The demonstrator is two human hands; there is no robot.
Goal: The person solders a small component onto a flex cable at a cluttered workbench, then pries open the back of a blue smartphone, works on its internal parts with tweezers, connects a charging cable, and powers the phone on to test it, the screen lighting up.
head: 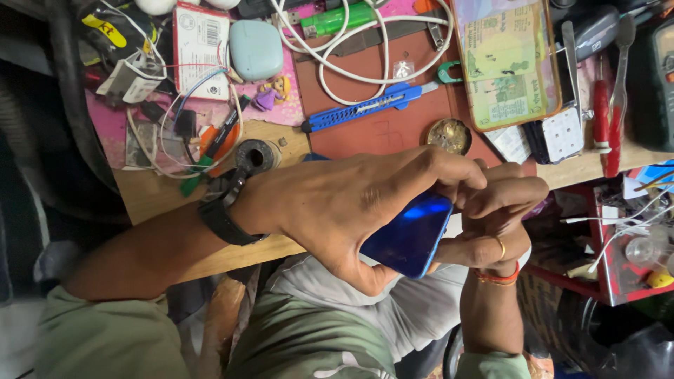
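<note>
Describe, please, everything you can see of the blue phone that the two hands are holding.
The phone is a slim slab with a glossy, deep blue back that catches a bright highlight, and rounded corners and edges. It looks like glass or polished plastic. Its back faces the camera, so the screen is hidden. It is held tilted above the person's lap, in front of the wooden workbench. The left hand wraps over it from above, thumb beneath its lower edge, while the right hand grips its far end.
</note>
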